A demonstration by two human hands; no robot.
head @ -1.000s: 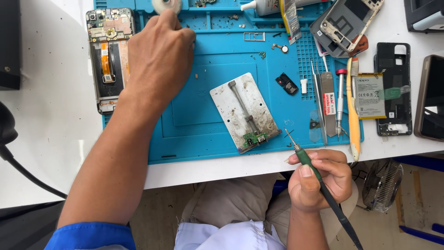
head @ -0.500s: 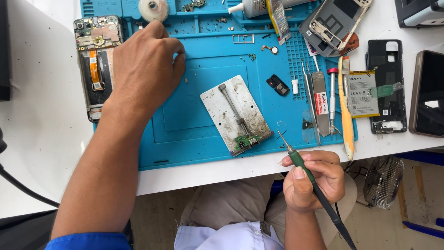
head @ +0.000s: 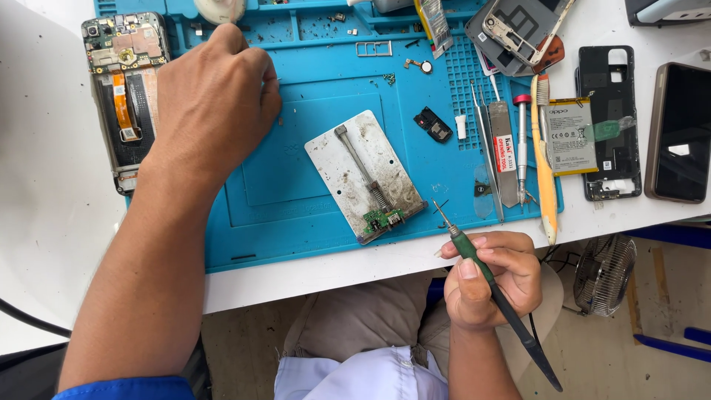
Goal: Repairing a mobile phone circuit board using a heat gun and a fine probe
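My right hand [head: 490,278] grips a soldering iron [head: 481,268] with a green grip and black handle, its tip pointing up-left near the front edge of the blue work mat [head: 296,207]. Just left of the tip lies a scratched metal holder plate [head: 364,176] with a small green circuit board [head: 384,219] clamped at its lower end. My left hand [head: 211,104] reaches over the mat's upper left, fingers curled toward a white round reel [head: 218,9]. What it holds, if anything, is hidden. An opened phone [head: 126,96] lies beside that hand.
Tweezers, a metal opening tool [head: 503,152], a red-capped screwdriver [head: 522,141] and a yellow brush [head: 544,159] lie at the mat's right. A battery [head: 569,137], a black phone frame [head: 609,122] and a dark phone [head: 680,133] sit further right. A small fan [head: 603,274] stands below the table.
My left hand has drawn back a little from the mat's far edge toward me. My right hand with the iron has barely shifted, staying off the table's front edge.
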